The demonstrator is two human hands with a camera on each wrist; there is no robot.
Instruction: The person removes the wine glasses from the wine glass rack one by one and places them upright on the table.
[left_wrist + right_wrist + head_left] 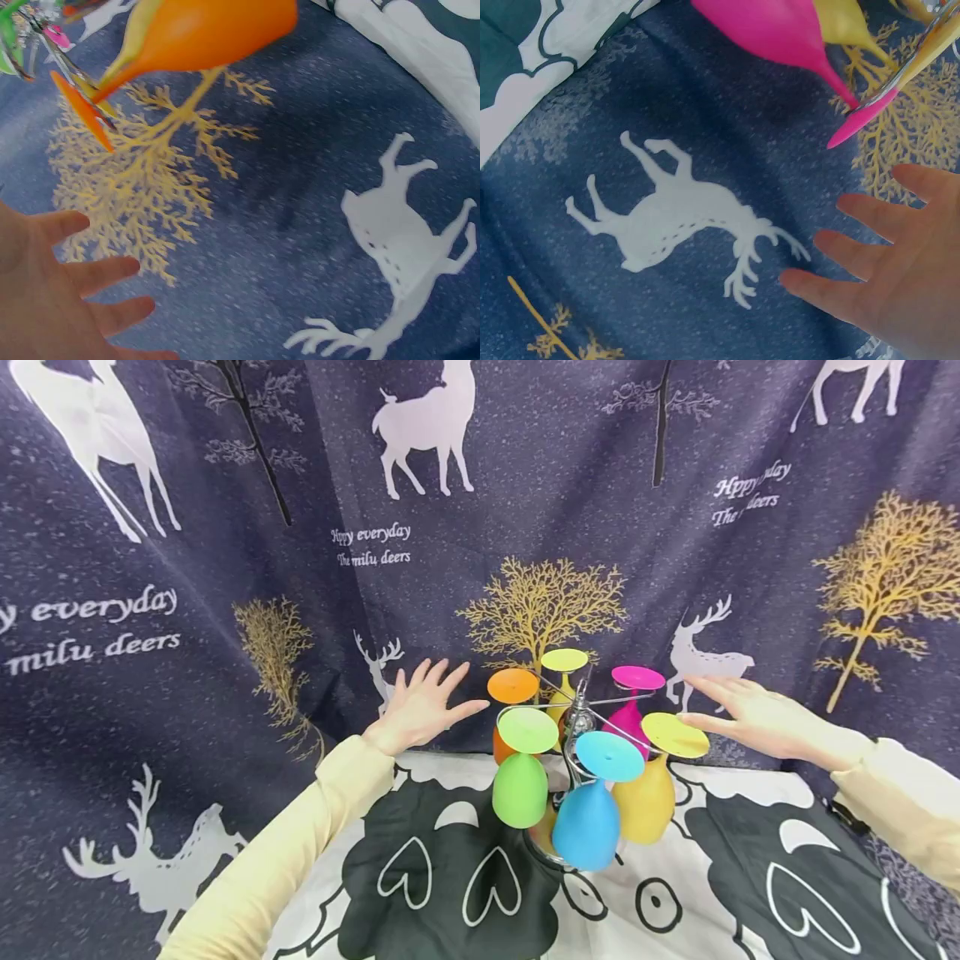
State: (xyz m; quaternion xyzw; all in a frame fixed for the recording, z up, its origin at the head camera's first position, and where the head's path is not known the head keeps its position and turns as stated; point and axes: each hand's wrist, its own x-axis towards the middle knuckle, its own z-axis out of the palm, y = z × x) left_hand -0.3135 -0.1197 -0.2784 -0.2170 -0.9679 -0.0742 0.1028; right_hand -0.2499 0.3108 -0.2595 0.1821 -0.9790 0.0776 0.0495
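Note:
A metal rack [581, 714] stands on the cloth-covered table, with colourful goblets hanging upside down from its arms. Nearest the camera are a blue goblet [587, 827], a green goblet [520, 792] and an amber-yellow goblet [647, 802]. Farther back hang an orange goblet [217, 34], a magenta goblet [772, 30] and another yellow goblet [565, 661]. My left hand [423, 706] is spread in the air left of the orange goblet, holding nothing. On the other side, my right hand [757, 714] extends its fingers near the amber-yellow goblet's foot, also holding nothing.
A black-and-white patterned cloth [450, 877] covers the table under the rack. Close behind hangs a dark blue curtain [525, 518] printed with white deer and golden trees. A small black object [849, 817] lies at the table's right edge.

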